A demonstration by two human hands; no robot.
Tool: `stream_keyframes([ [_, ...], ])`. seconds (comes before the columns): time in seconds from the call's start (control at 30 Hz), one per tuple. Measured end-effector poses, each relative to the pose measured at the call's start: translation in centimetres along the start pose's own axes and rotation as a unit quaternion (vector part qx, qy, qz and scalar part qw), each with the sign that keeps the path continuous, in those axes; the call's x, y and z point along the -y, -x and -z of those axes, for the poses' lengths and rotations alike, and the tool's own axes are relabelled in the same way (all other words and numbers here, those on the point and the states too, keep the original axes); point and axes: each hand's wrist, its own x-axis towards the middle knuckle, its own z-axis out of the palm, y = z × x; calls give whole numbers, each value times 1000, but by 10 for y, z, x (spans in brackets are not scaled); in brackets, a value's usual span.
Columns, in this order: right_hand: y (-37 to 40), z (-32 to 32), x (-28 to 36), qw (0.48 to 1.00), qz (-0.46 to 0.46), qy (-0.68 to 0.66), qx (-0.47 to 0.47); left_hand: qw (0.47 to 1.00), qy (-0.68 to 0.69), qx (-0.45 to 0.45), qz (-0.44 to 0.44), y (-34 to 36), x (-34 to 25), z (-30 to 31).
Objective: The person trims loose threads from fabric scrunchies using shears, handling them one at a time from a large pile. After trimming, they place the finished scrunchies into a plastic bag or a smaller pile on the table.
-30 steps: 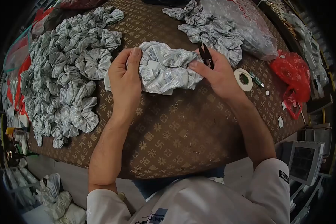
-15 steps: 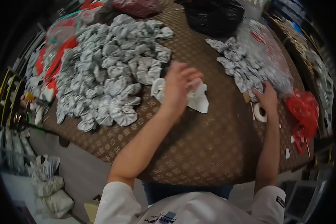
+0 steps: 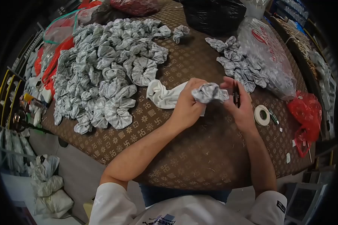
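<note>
A shiny grey scrunchie [image 3: 207, 93] is pinched in my left hand [image 3: 188, 103], in front of my body. My right hand [image 3: 239, 105] is at its right edge, with a slim dark tool [image 3: 236, 94] held between thumb and fingers; its exact kind I cannot tell. Under and left of my left hand lies a crumpled white cloth [image 3: 162, 95]. A large heap of grey scrunchies [image 3: 105, 71] covers the left of the table. One single scrunchie [image 3: 180, 33] lies apart beyond it. A smaller group of scrunchies [image 3: 240, 65] is at the right.
Right of my right hand are a white tape roll [image 3: 261, 115] and a small green item [image 3: 274, 117]. A clear plastic bag [image 3: 266, 56] and a red bag [image 3: 305, 116] line the right side. A black bag [image 3: 214, 17] stands at the back of the patterned table [image 3: 169, 150].
My right hand has come left from beside the tape roll, now with the dark tool. My left hand now grips a scrunchie. A lone scrunchie has appeared beyond the heap.
</note>
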Motion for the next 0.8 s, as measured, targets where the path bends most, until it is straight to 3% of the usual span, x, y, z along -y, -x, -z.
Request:
stream_keyframes([
  [0.07, 1, 5, -5, 999, -32, 2, 28, 941, 204, 25, 270, 4, -8, -7],
  [0.1, 0, 8, -7, 996, -62, 1, 68, 939, 206, 10, 276, 3, -13, -8],
  [0.13, -2, 12, -10, 995, -65, 58, 37, 928, 232, -13, 290, 1, -17, -8],
  [0.2, -8, 21, 0, 993, -106, 45, 23, 899, 291, -50, 322, -4, -16, -3],
  [0.23, -6, 25, 3, 989, -142, 31, 18, 894, 306, -42, 323, -3, -12, 2],
  [0.37, -7, 25, -3, 996, -87, 15, 10, 902, 309, -50, 297, -3, -8, 1],
  [0.6, -6, 26, 0, 996, -90, 8, 17, 921, 242, -28, 304, -5, -12, 8],
  [0.67, -10, 32, -4, 997, -69, 12, 20, 906, 270, -126, 299, -11, -13, 24],
  [0.7, -12, 40, -5, 998, -50, 18, 21, 905, 280, -117, 298, -21, -20, 35],
  [0.73, -17, 48, -4, 994, 10, 102, -31, 887, 344, -217, 220, -36, -32, 51],
  [0.77, -23, 64, -8, 993, 11, 112, -42, 849, 402, -315, 139, -45, -36, 64],
  [0.8, -31, 85, -16, 941, 77, 297, -140, 836, 424, -306, 167, -43, -32, 69],
])
